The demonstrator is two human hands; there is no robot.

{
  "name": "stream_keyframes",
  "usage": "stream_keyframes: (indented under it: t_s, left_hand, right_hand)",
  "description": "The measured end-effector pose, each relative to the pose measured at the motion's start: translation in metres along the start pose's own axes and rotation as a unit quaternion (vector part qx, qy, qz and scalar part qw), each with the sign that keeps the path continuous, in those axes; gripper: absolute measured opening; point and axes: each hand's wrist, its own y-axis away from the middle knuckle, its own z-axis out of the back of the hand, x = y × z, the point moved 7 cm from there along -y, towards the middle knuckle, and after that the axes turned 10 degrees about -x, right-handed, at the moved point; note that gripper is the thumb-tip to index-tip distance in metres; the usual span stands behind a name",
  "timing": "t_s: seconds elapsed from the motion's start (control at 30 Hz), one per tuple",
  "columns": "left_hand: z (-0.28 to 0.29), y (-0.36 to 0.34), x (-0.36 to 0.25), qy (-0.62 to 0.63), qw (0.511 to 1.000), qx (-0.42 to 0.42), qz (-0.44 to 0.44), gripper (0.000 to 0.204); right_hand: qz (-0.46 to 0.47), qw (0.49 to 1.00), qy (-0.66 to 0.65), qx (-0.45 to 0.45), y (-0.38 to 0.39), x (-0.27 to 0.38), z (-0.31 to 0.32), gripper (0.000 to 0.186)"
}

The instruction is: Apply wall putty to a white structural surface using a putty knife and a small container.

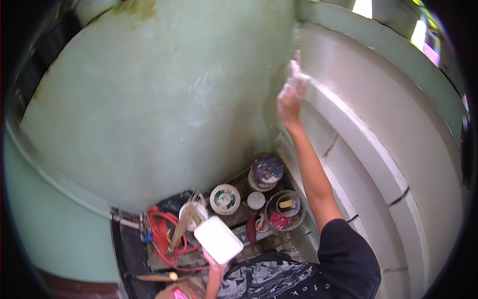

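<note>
My right hand (293,95) is raised to the corner where the green wall (164,99) meets the white-grey ledged wall (378,94). White paste or paint coats it. Its fingers, somewhat blurred, stretch upward along the corner, and no tool shows in them. Low down in front of my body, my left hand (215,261) grips the near edge of a white rectangular tub (218,239). The tub hides most of those fingers. Its face is plain bright white, too washed out to tell whether anything is in it.
Below the walls stand a paint-spattered bucket (267,168), a round tub (225,199), a small white-topped pot (256,200) and a dark basin (298,223) holding a sponge and a pink cloth. A red hose (160,230) and a stick broom (185,222) lie to the left.
</note>
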Motion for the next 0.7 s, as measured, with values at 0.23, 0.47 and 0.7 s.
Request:
stream_keyframes:
  t_s: [0.23,0.47,0.7]
  left_hand:
    - [-0.036,-0.027,-0.022,0.107,0.992,-0.046,0.038,0.061]
    - [-0.061,-0.024,-0.025,0.158,0.983,0.058,0.069,0.066]
    - [-0.031,-0.013,-0.013,0.017,0.996,-0.072,0.049,0.066]
  right_hand:
    - [-0.386,0.894,-0.201,0.104,0.119,0.081,0.087,0.048]
    - [-0.491,0.773,-0.168,0.365,0.225,0.186,0.145,0.041]
    - [-0.336,0.817,-0.111,0.455,0.247,0.233,0.161,0.051]
